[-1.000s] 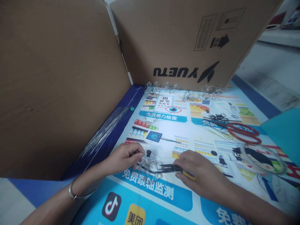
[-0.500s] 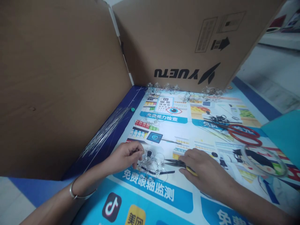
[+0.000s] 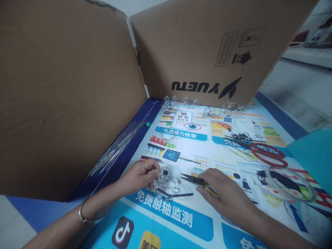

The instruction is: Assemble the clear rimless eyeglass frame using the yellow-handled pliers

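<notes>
My left hand (image 3: 145,173) is closed in a pinch at the upper left edge of a clear beaded wire piece (image 3: 168,185), which has thin wire loops and transparent beads. In my right hand (image 3: 220,186) is a pair of pliers (image 3: 195,180) with dark jaws and yellow-and-black handles. The jaws point left toward the beaded wire piece and look slightly parted, a little to the right of its wire loops. A dark thin strip (image 3: 181,194) lies at the lower side of the piece.
Red-handled scissors (image 3: 269,154) and black bands (image 3: 242,137) lie at the right, near a clear round ring (image 3: 292,183). Straight wires (image 3: 116,148) lie along the left cardboard wall (image 3: 64,103). More beaded pieces (image 3: 186,101) line the back cardboard wall (image 3: 202,52).
The view has shifted slightly, so the cardboard walls and back pieces appear lower. Both hands keep their holds, with the pliers nearly in the same place beside the beaded wire piece.
</notes>
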The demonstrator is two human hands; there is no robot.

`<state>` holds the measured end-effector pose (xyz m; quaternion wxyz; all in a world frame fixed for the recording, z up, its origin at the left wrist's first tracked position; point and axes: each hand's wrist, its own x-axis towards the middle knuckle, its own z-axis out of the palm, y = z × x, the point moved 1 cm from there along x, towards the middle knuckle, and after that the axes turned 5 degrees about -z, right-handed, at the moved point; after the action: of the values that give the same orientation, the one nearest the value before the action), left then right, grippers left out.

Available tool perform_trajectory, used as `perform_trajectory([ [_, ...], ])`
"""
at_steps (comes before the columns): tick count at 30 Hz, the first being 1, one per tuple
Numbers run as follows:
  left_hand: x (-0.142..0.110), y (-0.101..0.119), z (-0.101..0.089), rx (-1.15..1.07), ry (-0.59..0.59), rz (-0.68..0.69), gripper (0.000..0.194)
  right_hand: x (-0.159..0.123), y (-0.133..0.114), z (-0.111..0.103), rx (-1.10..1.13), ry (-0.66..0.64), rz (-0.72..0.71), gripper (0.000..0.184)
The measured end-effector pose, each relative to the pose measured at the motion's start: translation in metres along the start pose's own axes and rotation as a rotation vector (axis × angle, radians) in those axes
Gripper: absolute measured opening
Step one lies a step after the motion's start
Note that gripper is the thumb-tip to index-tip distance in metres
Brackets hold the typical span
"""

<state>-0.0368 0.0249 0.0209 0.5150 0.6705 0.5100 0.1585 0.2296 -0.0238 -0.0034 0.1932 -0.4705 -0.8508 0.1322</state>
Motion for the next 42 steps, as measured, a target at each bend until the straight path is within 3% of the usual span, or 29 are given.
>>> perform_trajectory([
  [8, -0.001, 0.002, -0.005, 0.029, -0.044, 0.040, 0.016, 0.001, 0.008, 0.005, -0.162, 0.046, -0.043, 0.021],
  [26, -0.004, 0.001, -0.008, 0.057, -0.061, 0.096, 0.015, 0.002, 0.003, 0.009, -0.196, -0.016, -0.090, 0.025],
  [42, -0.004, 0.001, -0.009, 0.088, -0.077, 0.131, 0.011, -0.001, 0.006, 0.016, -0.166, 0.054, -0.148, 0.024],
])
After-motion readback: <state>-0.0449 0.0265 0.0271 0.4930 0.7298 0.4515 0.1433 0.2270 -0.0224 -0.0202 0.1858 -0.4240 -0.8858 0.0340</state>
